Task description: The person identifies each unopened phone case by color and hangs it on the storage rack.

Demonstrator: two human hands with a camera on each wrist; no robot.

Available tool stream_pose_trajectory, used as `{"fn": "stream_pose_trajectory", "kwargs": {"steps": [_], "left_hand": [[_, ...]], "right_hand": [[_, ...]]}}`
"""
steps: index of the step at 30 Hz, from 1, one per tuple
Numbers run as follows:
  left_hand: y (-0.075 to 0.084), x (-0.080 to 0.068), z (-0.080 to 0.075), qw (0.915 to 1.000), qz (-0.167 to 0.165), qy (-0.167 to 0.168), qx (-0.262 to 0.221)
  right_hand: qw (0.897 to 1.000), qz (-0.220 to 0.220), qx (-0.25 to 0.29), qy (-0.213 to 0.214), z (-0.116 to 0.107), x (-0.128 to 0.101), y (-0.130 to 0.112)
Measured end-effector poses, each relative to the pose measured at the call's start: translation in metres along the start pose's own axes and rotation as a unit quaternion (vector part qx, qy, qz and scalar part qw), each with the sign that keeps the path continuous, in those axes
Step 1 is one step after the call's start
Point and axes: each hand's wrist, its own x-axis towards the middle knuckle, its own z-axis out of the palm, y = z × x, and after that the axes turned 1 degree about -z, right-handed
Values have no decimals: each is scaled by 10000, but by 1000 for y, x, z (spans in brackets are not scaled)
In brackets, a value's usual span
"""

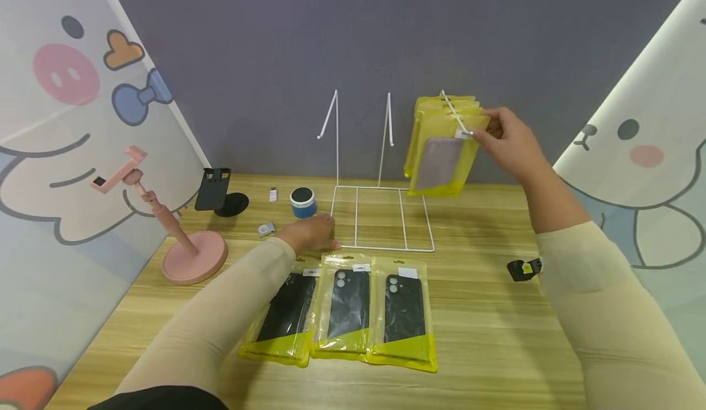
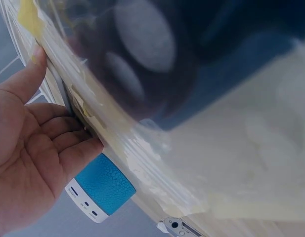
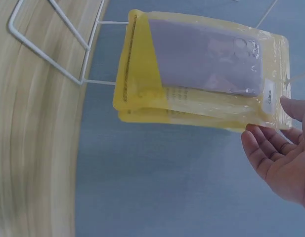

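Note:
A white wire display rack with three hooks stands at the back of the table. My left hand holds its base at the front left corner. Several yellow-edged clear packages hang from the right hook; the front package contains a pale purple phone case. My right hand pinches that package's upper right edge, thumb in front and fingers behind. Three more packages lie before the rack, with black phone cases inside: a left one, a middle one and a right one.
Left of the rack are a blue speaker, a small grey device, a white USB piece, a black phone stand and a pink stand. A black strapped item shows by my right sleeve. A grey panel rises behind.

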Motion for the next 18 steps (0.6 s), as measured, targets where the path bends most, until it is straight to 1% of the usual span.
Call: {"fn": "stream_pose_trajectory", "kwargs": {"steps": [3, 7, 13, 16, 18], "left_hand": [[-1, 1, 1, 10000, 0, -16, 31], [-2, 2, 1, 10000, 9, -4, 1], [-2, 2, 1, 10000, -9, -4, -37], [-2, 1, 1, 10000, -38, -24, -56], [-1, 1, 1, 10000, -43, -18, -59]], "right_hand": [[9999, 81, 112, -51, 0, -7, 10], [9992, 213, 187, -282, 5, -20, 25], [9955, 231, 421, -816, 19, -43, 54], [9924, 264, 427, -1128, 31, -54, 69], [9893, 261, 326, -1401, 41, -60, 79]]}}
